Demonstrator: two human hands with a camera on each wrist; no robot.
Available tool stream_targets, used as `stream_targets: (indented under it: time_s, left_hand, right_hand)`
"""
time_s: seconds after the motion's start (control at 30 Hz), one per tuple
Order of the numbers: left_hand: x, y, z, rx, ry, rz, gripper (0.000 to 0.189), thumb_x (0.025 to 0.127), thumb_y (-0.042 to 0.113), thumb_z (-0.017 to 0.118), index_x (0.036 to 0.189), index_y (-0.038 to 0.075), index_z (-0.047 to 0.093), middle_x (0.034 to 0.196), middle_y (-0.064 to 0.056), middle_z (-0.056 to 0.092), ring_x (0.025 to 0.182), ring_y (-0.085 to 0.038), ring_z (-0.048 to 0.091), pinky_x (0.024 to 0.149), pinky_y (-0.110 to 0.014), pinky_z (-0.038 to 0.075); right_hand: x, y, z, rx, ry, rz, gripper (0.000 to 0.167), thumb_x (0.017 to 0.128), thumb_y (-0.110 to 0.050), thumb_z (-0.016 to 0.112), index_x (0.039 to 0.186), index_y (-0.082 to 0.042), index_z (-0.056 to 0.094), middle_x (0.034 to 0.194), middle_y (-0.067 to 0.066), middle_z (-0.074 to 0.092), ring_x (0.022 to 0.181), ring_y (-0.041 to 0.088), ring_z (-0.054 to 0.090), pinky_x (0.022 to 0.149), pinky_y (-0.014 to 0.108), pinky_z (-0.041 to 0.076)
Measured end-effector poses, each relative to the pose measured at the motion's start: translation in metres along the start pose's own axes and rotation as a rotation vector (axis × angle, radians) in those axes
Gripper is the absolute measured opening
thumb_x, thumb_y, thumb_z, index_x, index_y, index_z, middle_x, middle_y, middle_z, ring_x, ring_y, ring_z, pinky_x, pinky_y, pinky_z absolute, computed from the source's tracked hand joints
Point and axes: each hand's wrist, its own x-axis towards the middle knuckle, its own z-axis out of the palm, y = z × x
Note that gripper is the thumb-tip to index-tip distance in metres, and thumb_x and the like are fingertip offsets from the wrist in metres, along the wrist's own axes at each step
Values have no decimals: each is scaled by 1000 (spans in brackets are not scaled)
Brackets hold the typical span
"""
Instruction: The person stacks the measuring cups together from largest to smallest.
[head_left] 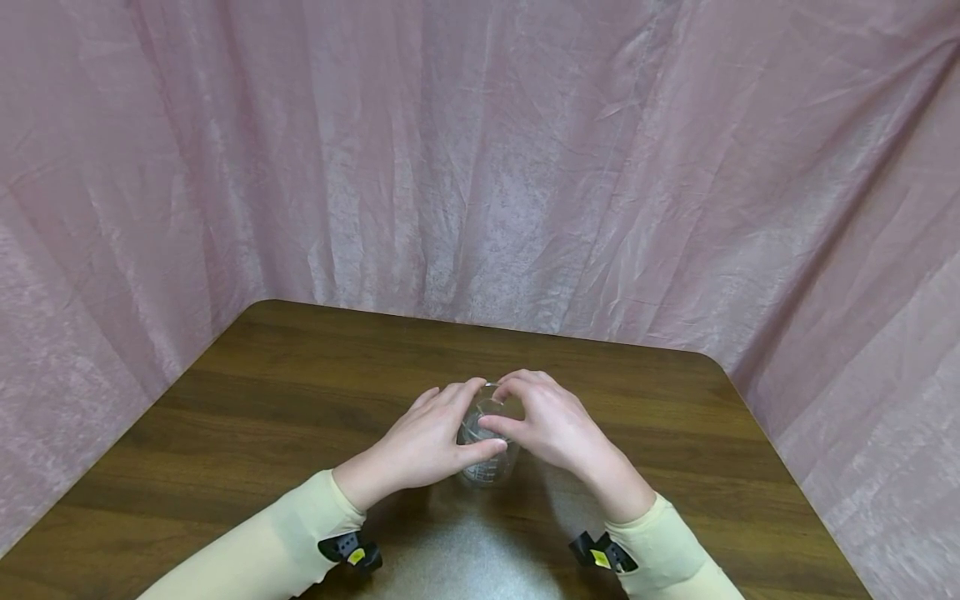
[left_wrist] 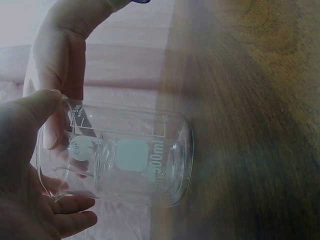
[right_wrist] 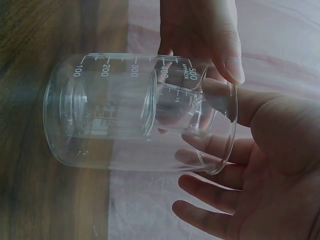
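A large clear glass beaker (head_left: 487,473) with white markings up to 500 stands upright on the table. My left hand (head_left: 429,442) grips it near the rim, thumb on the near side and fingers on the far side. Over the mouth from the right comes my right hand (head_left: 553,423). Its thumb and a fingertip reach inside and pinch a small glass beaker (right_wrist: 175,100) in the upper part. Below that, a medium glass beaker (right_wrist: 107,120) sits within the large one. Through the layered glass, exact fingertip contact is hard to make out.
The brown wooden table (head_left: 315,367) has rounded far corners. Pink curtains (head_left: 480,167) hang behind it and along both sides. Light reflects off the table's near middle.
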Motion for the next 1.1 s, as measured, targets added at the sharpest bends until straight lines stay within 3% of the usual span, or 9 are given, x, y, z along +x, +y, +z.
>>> stream_targets:
  time_s: [1.1]
  left_hand:
    - [1,-1,-1,8,-5,-3,95,101,67,71,166,4,43,157,-12,59,147,-29,55,128,-65,28]
  right_hand:
    - [11,-4,-5,-38,-103,44,31,90,-43,92,108,-19,81,123,-3,76,126,24,65,101,49,56]
